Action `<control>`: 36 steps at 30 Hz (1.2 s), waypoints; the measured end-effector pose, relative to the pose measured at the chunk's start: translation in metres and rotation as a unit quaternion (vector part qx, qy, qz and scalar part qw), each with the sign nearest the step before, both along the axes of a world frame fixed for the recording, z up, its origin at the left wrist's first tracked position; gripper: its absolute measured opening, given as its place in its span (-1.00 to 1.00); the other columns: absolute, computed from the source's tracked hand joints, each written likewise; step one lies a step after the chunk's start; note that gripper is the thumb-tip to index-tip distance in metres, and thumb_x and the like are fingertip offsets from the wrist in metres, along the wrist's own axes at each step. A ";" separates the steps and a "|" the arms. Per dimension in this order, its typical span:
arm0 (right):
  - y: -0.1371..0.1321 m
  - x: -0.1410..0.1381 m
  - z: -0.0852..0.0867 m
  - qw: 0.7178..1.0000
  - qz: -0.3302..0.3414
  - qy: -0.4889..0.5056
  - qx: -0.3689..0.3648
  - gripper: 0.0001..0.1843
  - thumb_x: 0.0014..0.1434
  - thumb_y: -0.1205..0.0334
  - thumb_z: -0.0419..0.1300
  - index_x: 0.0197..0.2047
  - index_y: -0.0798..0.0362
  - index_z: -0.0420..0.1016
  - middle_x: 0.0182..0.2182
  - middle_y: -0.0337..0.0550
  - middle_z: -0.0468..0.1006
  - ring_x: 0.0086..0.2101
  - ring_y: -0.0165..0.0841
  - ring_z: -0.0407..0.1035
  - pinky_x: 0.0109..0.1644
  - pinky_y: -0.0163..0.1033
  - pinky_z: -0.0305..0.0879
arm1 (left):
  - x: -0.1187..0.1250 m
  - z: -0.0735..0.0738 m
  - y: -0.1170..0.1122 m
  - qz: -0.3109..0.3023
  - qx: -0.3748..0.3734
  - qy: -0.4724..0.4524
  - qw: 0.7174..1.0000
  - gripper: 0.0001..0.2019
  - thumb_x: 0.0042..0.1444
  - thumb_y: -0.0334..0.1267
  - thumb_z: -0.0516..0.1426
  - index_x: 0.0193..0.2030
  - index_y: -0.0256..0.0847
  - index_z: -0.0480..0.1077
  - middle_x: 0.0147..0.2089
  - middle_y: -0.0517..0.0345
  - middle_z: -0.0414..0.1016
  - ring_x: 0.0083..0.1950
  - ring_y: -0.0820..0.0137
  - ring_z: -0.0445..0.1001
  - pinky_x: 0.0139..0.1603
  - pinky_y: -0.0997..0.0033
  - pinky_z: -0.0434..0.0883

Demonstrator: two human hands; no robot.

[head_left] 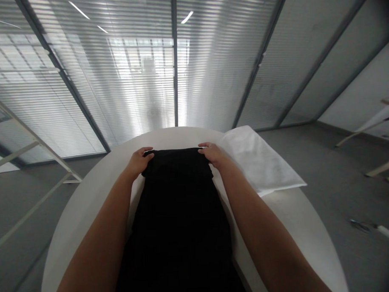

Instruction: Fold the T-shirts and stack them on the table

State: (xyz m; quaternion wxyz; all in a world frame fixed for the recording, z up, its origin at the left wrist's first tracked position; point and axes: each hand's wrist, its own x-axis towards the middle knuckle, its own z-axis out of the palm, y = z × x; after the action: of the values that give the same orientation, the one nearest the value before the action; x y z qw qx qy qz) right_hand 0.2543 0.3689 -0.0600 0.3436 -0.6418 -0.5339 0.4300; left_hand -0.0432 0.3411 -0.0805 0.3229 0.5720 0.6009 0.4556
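A black cloth garment (179, 214) lies lengthwise on a round white table (178, 138), running from the far part of the table towards me and past the bottom of the view. My left hand (138, 162) pinches the garment's far left corner. My right hand (212, 154) grips the far right corner, with the fingers curled over the edge. Folds in the dark fabric are hard to make out. A folded white cloth (258, 158) lies on the table just to the right of my right hand, apart from it.
Glass walls with slatted blinds stand beyond the table. A pale metal frame (32, 164) leans at the left. Pale legs of furniture (369, 131) stand at the right, and a long thin object (376, 227) lies on the grey floor.
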 end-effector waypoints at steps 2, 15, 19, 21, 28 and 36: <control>0.001 -0.001 -0.002 0.998 0.015 -0.064 0.006 -0.55 0.14 0.34 0.18 0.13 0.06 0.39 -0.19 -0.02 0.56 -0.39 -0.33 0.43 -0.37 -0.24 0.37 | -0.001 -0.011 0.004 0.006 0.024 0.051 0.998 -0.55 0.03 -0.11 0.19 0.07 -0.19 0.46 -0.05 -0.02 0.57 -0.04 0.22 0.53 0.03 0.19 0.43; -0.037 -0.057 0.011 0.899 0.080 -0.406 0.145 -0.36 0.32 -0.16 -0.15 0.37 -0.07 0.08 0.31 0.15 0.08 0.26 0.09 -0.01 0.19 0.25 0.06 | 0.023 0.031 -0.010 -0.038 0.096 0.368 0.924 -0.41 0.21 0.11 -0.03 0.24 -0.21 0.33 0.16 -0.16 0.44 0.25 0.03 0.32 0.29 -0.01 0.15; -0.037 -0.064 -0.014 0.885 0.144 -0.424 0.126 -0.26 0.31 -0.27 -0.29 0.45 -0.16 -0.18 0.42 0.03 -0.17 0.36 0.05 -0.30 0.31 0.31 -0.32 | 0.043 0.013 -0.014 -0.104 0.046 0.416 0.902 -0.40 0.25 0.14 -0.11 0.32 -0.09 0.24 0.35 -0.09 0.24 0.38 0.03 0.13 0.33 -0.11 0.03; -0.032 -0.060 -0.026 0.885 0.163 -0.424 0.105 -0.24 0.30 -0.30 -0.35 0.46 -0.19 -0.26 0.43 -0.04 -0.23 0.37 -0.01 -0.35 0.33 0.27 -0.41 | 0.042 0.001 -0.015 -0.114 0.004 0.436 0.893 -0.36 0.23 0.19 -0.12 0.37 -0.04 0.16 0.43 -0.09 0.07 0.44 -0.01 -0.02 0.33 -0.21 -0.04; -0.022 -0.038 -0.027 0.883 0.205 -0.417 0.066 -0.18 0.25 -0.37 -0.33 0.46 -0.22 -0.36 0.44 -0.14 -0.34 0.38 -0.06 -0.42 0.32 0.29 -0.30 | 0.026 -0.014 -0.023 -0.117 0.037 0.449 0.885 -0.27 0.18 0.29 -0.11 0.42 0.03 0.03 0.49 -0.04 -0.11 0.48 0.06 -0.17 0.38 -0.12 -0.09; -0.008 -0.005 -0.011 0.891 0.154 -0.425 0.041 -0.03 0.09 -0.34 0.09 0.41 0.06 0.01 0.33 0.15 0.14 0.27 0.06 0.07 0.25 0.07 0.06 | 0.023 -0.016 -0.024 -0.033 0.016 0.393 0.919 -0.30 0.18 0.25 -0.05 0.39 0.01 0.11 0.46 -0.07 0.00 0.44 -0.04 -0.04 0.32 -0.15 0.06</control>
State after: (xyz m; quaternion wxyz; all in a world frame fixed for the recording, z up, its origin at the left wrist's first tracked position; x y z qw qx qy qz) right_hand 0.2488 0.3607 -0.0712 0.0396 -0.6581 -0.7385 0.1414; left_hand -0.0202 0.3170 -0.0964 0.0661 0.7294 0.6529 0.1932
